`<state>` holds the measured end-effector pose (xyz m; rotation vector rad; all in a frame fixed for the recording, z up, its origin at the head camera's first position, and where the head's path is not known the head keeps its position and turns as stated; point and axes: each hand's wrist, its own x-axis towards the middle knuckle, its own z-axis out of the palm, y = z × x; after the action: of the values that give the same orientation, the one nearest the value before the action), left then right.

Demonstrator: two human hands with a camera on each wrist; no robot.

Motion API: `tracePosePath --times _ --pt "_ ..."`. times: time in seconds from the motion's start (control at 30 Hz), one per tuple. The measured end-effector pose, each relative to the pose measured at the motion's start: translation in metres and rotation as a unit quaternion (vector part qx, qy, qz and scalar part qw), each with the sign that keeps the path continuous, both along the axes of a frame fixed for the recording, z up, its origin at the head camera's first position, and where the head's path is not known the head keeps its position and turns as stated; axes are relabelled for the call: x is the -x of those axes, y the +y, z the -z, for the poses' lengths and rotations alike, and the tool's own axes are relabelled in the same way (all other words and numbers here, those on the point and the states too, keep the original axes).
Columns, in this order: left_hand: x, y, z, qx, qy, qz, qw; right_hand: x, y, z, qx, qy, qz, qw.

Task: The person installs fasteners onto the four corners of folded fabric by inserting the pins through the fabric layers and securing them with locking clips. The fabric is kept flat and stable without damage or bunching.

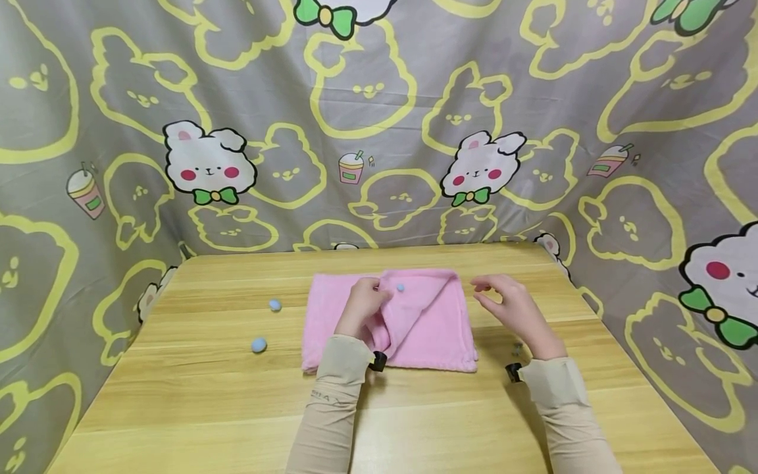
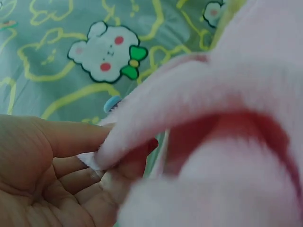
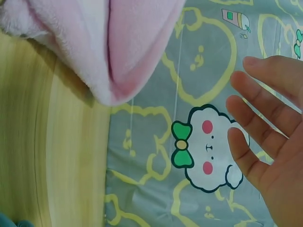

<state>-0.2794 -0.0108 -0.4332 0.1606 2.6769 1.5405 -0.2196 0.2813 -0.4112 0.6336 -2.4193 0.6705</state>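
A folded pink plush cloth (image 1: 438, 329) lies on the table, one corner turned back diagonally over its top. My left hand (image 1: 364, 303) pinches an edge of this cloth between thumb and fingers. In the left wrist view the thumb presses on the fluffy fabric (image 2: 151, 104), and a deep fold gapes beside it. Just past the pinched edge shows a small blue rounded piece (image 1: 401, 288), partly hidden by fabric in the left wrist view. Off the cloth's right side, my right hand (image 1: 515, 306) hovers with fingers spread, holding nothing.
Two blue egg-shaped pieces, one farther back (image 1: 275, 305) and one nearer (image 1: 258, 345), lie left of the cloth on the wooden table (image 1: 195, 382). A small greyish-green item (image 1: 518, 349) is under the right wrist. A patterned grey curtain (image 1: 284, 217) surrounds the table's back and sides.
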Motion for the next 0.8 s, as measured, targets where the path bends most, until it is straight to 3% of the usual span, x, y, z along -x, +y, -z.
tracePosePath --times 0.13,0.37,0.63,0.8 --pt "0.002 -0.006 0.004 0.012 -0.027 -0.012 0.9995 0.001 0.002 0.001 -0.002 0.002 0.0 1.0" --pt "0.004 -0.013 0.005 -0.025 -0.077 -0.003 0.9967 0.0 0.006 0.0 -0.002 -0.022 0.005 0.9997" --pt "-0.005 -0.014 -0.013 0.025 -0.034 -0.031 0.9986 -0.005 0.013 -0.008 -0.008 -0.045 0.024 0.9987" --pt "-0.014 -0.005 -0.029 0.033 -0.016 -0.005 0.9993 -0.009 0.022 -0.016 -0.014 -0.047 0.026 0.9985"
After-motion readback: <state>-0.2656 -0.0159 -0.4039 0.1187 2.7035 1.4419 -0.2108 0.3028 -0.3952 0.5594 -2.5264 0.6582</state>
